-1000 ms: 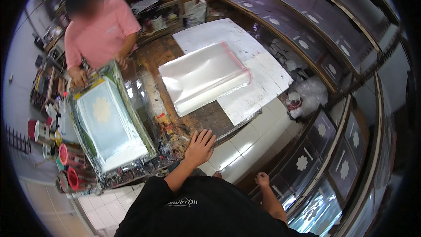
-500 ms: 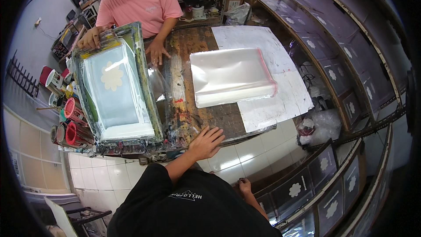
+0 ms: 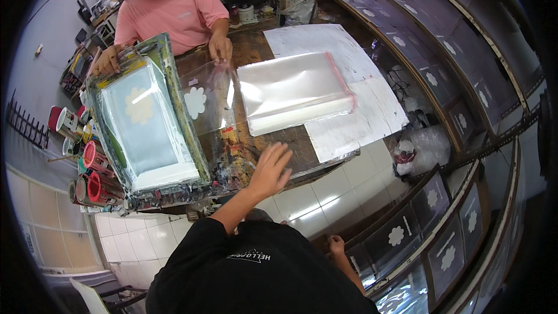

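My left hand [image 3: 270,168] is open with its fingers spread, at the near edge of the ink-stained wooden table [image 3: 290,139], holding nothing. It is nearest the paint-smeared table edge, just below a stack of clear plastic bags [image 3: 293,90] with a red strip. My right hand [image 3: 336,244] hangs low beside my black shirt, small and partly hidden. Across the table a person in a pink shirt holds a tilted screen-printing frame [image 3: 145,122] with one hand [image 3: 107,61] and rests the other hand [image 3: 221,52] on a clear bag with a white flower print [image 3: 196,102].
White paper sheets [image 3: 349,116] lie under the bag stack. Ink cans [image 3: 87,166] stand at the table's left side. Dark shelves with flower-printed bags [image 3: 436,197] curve along the right. A crumpled plastic bag [image 3: 421,148] lies on the tiled floor.
My left hand has lifted off the table edge and spread its fingers. The person opposite has tilted the frame aside, and a clear bag with a white flower now shows beside it.
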The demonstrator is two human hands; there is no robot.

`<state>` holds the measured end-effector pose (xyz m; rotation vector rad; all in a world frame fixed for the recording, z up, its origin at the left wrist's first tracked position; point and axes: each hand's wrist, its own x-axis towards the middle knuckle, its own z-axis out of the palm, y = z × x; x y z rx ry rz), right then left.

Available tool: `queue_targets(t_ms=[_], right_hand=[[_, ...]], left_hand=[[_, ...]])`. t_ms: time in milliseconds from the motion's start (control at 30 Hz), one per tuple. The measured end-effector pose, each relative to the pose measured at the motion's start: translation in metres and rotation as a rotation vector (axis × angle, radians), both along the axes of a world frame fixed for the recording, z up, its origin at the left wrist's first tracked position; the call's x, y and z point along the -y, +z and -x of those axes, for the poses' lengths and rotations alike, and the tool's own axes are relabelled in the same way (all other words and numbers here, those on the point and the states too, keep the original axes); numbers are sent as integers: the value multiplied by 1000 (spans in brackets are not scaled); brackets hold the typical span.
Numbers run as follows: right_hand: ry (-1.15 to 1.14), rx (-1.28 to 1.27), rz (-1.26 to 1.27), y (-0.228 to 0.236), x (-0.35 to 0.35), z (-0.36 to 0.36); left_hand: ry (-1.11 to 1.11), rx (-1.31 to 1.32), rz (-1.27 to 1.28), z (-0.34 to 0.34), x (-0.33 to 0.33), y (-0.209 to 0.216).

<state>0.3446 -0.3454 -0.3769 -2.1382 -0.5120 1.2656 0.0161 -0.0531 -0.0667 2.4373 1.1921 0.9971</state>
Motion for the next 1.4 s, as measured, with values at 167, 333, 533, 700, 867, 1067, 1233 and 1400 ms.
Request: queue_targets(t_ms=[167,333,533,700,867,1067,1233,1400], right_hand=[[-73,-140,64,18,3,19],[-92,-167,15,9,9,32],[-318,-370,-172,-1,18,36],[-540,-791,-690,208,-64,61],[-361,-786,-1004,327,-94,76],[-367,-277,-725,319,-61,130],[-650,-42,-747,285,25,227],[-906,19,-685,225,110,346]], left_hand=[[172,-277,-194,-19,-48,59],[238,-674,-192,-29,-108,28],[22,-535,-289,-47,-104,-3],[-291,-489,-321,-73,-21,20],[-638,-375,-329,-75,67,27],[-934,-410,-405,-24,142,6],[-1252,-431,-170,61,197,-3],[-1389,-366,141,165,215,-25]])
